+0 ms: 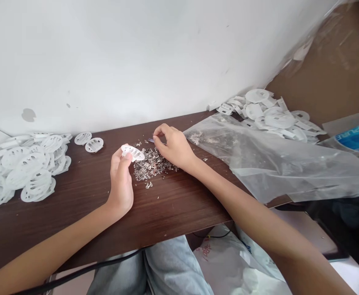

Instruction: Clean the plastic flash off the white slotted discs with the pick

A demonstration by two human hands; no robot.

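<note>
Between the thumb and fingers of my left hand (121,180) is a white slotted oval plastic piece (134,153), tilted above the table. Just below and beside it lies a heap of small metal clips (148,166). My right hand (174,145) reaches over the far side of this heap, thumb and forefinger pinched together. A small dark, bluish object (151,140) shows at those fingertips; I cannot tell what it is or whether it is gripped.
White slotted pieces (32,164) are piled at the left, with two loose slotted pieces (89,141) beside them. More white plastic parts (268,112) lie at the back right, behind a clear plastic sheet (259,164). A white wall (120,61) borders the brown table (173,213).
</note>
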